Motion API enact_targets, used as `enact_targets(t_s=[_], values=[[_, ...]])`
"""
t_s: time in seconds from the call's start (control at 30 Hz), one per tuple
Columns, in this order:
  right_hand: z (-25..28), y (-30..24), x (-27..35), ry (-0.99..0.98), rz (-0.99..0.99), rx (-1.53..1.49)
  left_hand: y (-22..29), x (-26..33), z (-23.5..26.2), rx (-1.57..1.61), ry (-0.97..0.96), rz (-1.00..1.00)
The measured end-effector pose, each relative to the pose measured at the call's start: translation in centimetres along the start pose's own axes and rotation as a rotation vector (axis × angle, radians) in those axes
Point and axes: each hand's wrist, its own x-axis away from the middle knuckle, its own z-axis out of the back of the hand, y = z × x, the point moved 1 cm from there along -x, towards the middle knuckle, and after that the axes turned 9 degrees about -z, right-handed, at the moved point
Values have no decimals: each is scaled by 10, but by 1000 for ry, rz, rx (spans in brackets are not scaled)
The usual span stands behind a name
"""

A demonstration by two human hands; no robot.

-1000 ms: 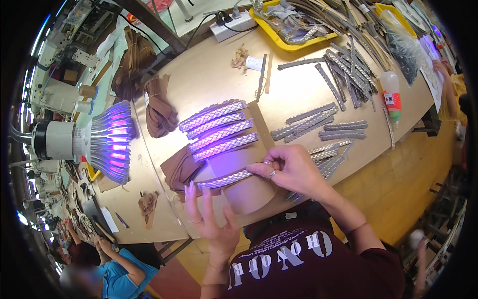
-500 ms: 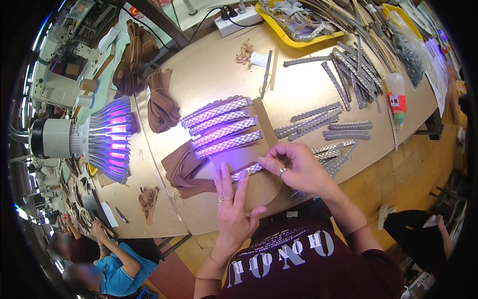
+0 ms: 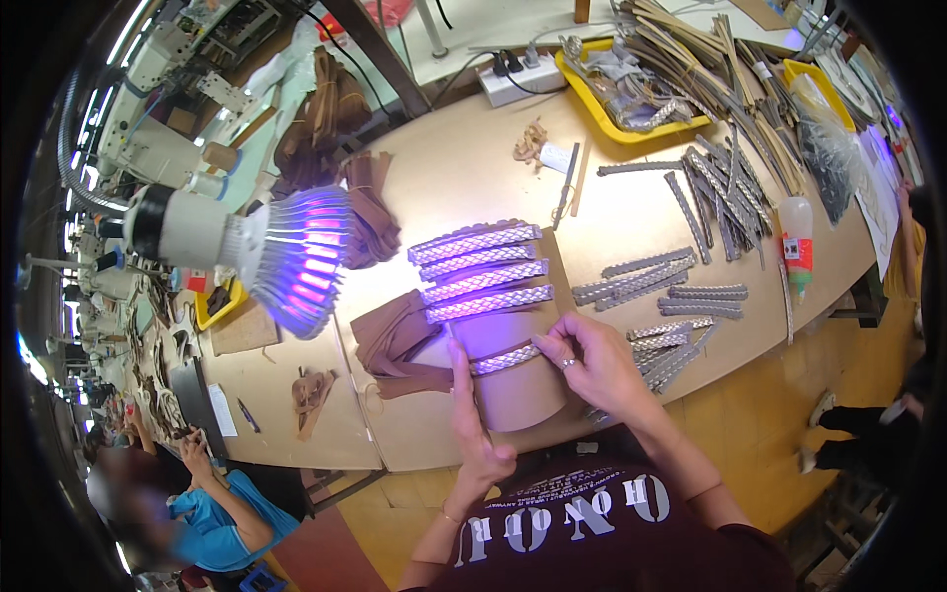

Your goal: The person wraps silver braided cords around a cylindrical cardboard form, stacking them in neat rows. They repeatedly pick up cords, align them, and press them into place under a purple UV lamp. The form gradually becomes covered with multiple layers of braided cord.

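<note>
A silver braided strip (image 3: 506, 360) lies across the near part of a brown cardboard sheet (image 3: 523, 403). My right hand (image 3: 604, 367) has thumb and index finger pinched at the strip's right end. At its left end, my left hand (image 3: 475, 434) is turned edge-on with straight fingers, the fingertips beside the strip; whether they touch it I cannot tell. Farther up the same sheet, several similar braided strips (image 3: 488, 294) lie in a row, lit violet. A folded bundle of brown strips (image 3: 395, 345) lies just left of the sheet.
A finned lamp (image 3: 296, 261) glows violet at the left. Grey braided pieces (image 3: 641, 276) lie in groups to the right, near a red-labelled squeeze bottle (image 3: 797, 247). At the back are a yellow tray (image 3: 617, 123) and a white power strip (image 3: 523, 81). Another person (image 3: 222, 523) sits lower left.
My left hand has turned from palm-down with spread fingers to edge-on at the strip's left end. The right hand stays at the other end. The whole view has shifted, bringing the lamp closer.
</note>
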Motion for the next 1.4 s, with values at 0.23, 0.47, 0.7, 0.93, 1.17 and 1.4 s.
enact_targets(t_s=[0.23, 0.47, 0.7, 0.93, 1.17, 1.4], values=[[17, -14, -10, -92, 127, -260, 2, -2, 18, -341, 103, -198], [22, -46, -53, 31, 181, -136, 12, -38, 28, -480, 186, -222], [21, -32, -61, 231, 45, 93, -1, -25, 55, -553, 268, -16], [60, 8, -33, 157, 163, 115, 3, -7, 49, -469, 299, -27], [76, 46, 21, -21, 86, 737, 22, 3, 4, -411, 71, -271], [70, 50, 22, 77, 183, 766, 27, -2, -12, -383, 23, -319]])
